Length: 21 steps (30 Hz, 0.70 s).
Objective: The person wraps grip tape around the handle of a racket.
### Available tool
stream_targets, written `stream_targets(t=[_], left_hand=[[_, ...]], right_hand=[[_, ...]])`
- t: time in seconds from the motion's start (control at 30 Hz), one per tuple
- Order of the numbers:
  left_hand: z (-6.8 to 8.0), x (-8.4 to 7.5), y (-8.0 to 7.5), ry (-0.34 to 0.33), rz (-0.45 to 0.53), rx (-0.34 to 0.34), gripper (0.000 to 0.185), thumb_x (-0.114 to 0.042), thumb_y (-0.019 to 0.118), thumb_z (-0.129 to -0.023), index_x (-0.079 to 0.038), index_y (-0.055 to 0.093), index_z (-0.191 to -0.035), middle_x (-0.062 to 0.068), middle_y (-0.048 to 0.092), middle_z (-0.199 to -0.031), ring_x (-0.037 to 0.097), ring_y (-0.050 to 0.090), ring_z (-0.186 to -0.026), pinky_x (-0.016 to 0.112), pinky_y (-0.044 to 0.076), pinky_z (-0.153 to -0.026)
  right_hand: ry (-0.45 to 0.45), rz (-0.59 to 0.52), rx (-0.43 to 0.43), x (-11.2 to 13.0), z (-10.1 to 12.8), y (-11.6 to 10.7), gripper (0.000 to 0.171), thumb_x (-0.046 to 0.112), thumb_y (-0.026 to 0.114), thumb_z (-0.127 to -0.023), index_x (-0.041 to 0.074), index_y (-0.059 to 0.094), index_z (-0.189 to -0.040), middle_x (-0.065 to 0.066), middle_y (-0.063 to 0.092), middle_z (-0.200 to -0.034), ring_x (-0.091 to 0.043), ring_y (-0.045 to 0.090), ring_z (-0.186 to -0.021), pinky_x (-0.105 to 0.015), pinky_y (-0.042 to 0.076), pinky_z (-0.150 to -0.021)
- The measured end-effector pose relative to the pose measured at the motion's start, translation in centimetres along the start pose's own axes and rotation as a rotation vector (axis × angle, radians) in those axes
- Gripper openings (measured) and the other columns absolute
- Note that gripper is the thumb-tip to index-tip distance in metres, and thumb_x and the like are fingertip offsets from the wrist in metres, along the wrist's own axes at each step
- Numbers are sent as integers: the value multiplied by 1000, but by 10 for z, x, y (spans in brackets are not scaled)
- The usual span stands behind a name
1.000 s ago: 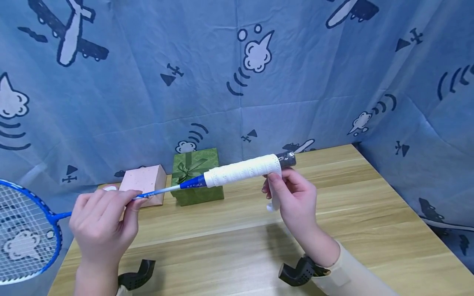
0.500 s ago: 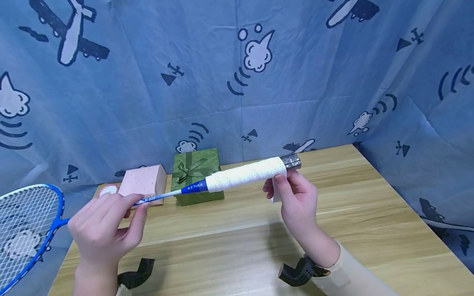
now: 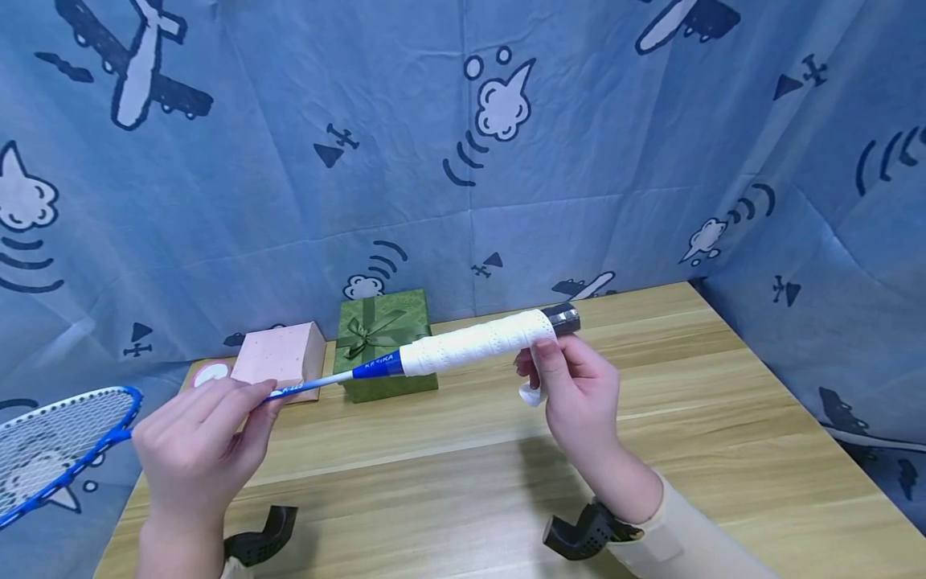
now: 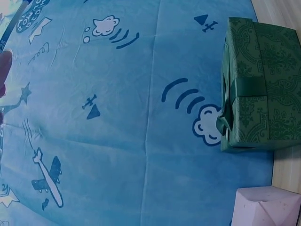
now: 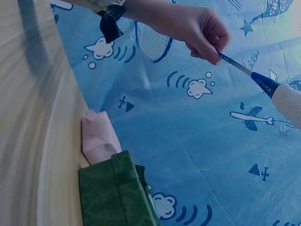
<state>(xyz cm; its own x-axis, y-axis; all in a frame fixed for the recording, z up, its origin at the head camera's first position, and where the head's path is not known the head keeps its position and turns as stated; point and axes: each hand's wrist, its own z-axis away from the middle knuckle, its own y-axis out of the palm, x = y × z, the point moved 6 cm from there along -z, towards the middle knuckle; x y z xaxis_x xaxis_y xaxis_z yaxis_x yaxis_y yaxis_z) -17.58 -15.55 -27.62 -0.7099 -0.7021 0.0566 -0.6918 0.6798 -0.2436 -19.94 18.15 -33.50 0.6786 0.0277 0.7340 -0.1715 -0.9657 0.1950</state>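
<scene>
A blue and white badminton racket [image 3: 378, 366] is held in the air across the head view, its strung head at the far left. My left hand [image 3: 198, 438] pinches the thin shaft between thumb and fingers. White perforated grip tape [image 3: 477, 344] covers most of the handle, leaving the black butt end [image 3: 563, 318] bare. Just below that end, my right hand [image 3: 579, 386] pinches the loose strip of the tape, whose curled tail hangs under the fingers. In the right wrist view the left hand [image 5: 200, 35] shows on the shaft; only fingertips [image 4: 4, 66] appear in the left wrist view.
A green gift box [image 3: 387, 346] with a ribbon bow stands at the back of the wooden table [image 3: 434, 482]. Left of it are a pink box [image 3: 278, 354] and a round white and pink item [image 3: 211, 371]. A blue patterned curtain [image 3: 405, 161] hangs behind.
The racket has turned about its shaft, so its strung head now looks narrower and tilted. The tape's loose tail shifts below my right hand. Both hands stay nearly in place.
</scene>
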Motion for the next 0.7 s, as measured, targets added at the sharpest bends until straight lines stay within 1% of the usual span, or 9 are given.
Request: stream_targets(t=[0.1,0.2,0.3,0.37,0.47,0.57,0.7], left_hand=[[0,1,0,0,2,-3,46,-32,63,-103,0,72,-70,8,64,-58,25,45,-40,31,25,-37],[1,2,0,-6,0,-5,46,-32,64,-102,0,73,-71,10,66,-60,27,48,-40,32,27,-37],[1,2,0,-9,-5,-9,45,-32,64,-102,0,73,-71,9,65,-58,25,45,-40,32,26,-38],[0,1,0,-10,-2,-4,46,-31,64,-102,1,73,-71,9,63,-57,23,42,-40,31,25,-38],[-1,0,0,-9,8,1,47,-33,64,-103,0,72,-71,8,60,-55,20,38,-39,30,23,-38],[0,0,0,-9,16,9,48,-35,64,-103,0,73,-71,7,60,-55,21,39,-38,30,22,-38],[2,1,1,-5,26,-11,49,-37,65,-103,-1,73,-71,6,58,-53,20,38,-37,29,20,-37]], right_hand=[[10,5,-1,-1,-1,0,24,-2,58,-103,-14,62,-82,1,69,-78,-10,61,-66,-20,50,-56],[8,8,7,-1,-1,1,20,-6,57,-102,-13,62,-84,-1,67,-76,-12,59,-64,-22,49,-54],[4,-1,9,-1,-2,1,19,-7,56,-102,-13,62,-85,-2,67,-75,-11,58,-63,-22,48,-53],[3,-16,9,-1,-2,1,21,-6,55,-102,-14,61,-84,-2,67,-75,-11,58,-62,-21,49,-54],[13,-11,6,-1,-1,2,24,-3,55,-103,-14,61,-82,-1,67,-75,-10,59,-63,-21,50,-55],[26,16,4,-2,-1,2,23,-3,56,-103,-13,63,-84,-1,67,-75,-10,59,-63,-21,50,-55],[41,25,-10,-4,-1,0,19,-6,57,-102,-14,62,-85,-1,67,-75,-12,59,-63,-21,50,-55]])
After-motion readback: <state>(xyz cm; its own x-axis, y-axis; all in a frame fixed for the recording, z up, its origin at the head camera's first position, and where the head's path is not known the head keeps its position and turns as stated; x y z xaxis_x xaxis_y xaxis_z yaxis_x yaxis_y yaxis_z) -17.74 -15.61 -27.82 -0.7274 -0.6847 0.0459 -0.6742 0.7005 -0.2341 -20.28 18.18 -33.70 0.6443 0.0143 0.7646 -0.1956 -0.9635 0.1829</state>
